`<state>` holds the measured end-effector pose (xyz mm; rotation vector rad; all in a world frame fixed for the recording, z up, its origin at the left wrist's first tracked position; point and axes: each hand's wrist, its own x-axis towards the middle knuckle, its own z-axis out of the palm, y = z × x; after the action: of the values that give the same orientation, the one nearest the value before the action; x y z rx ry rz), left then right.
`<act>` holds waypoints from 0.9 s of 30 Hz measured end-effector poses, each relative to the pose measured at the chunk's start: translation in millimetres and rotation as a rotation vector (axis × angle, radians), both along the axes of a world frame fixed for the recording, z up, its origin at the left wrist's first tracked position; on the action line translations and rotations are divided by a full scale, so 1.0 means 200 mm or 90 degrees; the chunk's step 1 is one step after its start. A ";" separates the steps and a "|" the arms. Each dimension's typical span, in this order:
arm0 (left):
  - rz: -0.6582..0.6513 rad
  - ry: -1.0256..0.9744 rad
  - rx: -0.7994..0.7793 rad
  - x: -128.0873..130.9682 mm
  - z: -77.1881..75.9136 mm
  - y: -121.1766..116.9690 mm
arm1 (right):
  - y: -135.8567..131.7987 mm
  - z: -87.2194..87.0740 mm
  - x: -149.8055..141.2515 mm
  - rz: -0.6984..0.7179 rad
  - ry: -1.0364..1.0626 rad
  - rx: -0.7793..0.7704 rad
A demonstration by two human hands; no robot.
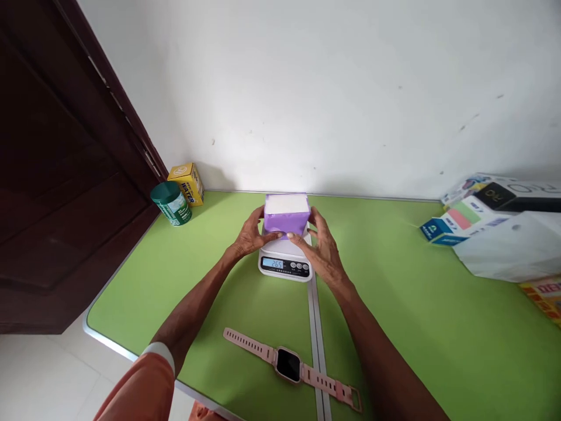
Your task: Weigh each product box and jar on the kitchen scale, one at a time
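Note:
A purple-and-white tissue pack [286, 215] sits at the back of a white digital kitchen scale [287, 251], whose lit display seems to read 265. My left hand [254, 235] grips the pack's left side, its thumb along the lower front edge. On the opposite side my right hand [321, 242] grips it too, fingers behind the corner and thumb at the front. The two thumb tips nearly meet. Closer to me, a smartwatch [288, 365] with a pink strap lies flat and unfastened on the green table [210, 304], apart from both hands.
At the back left stand a green-lidded canister [172, 204] and a yellow box [187, 182]. Several boxes, among them a blue-and-white box [458, 222], and a white bag [512, 245] crowd the right side. A white wall [307, 93] rises behind; a dark door [56, 175] is at left.

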<state>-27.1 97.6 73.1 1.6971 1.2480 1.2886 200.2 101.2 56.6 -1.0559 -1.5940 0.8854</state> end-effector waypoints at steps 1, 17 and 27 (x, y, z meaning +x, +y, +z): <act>-0.018 -0.001 -0.010 0.00 0.00 0.01 | 0.02 0.02 0.01 0.020 -0.007 -0.022; 0.253 -0.139 0.049 -0.71 0.00 -0.03 | 0.38 0.29 -0.87 0.220 -0.084 -0.035; 0.420 -0.179 0.039 -0.83 -0.27 0.05 | 0.62 0.15 -1.29 0.177 -0.130 0.000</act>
<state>-192.3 107.1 19.0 1.1086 1.6689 1.8805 -57.5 225.5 86.6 -0.9632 -1.9456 0.9849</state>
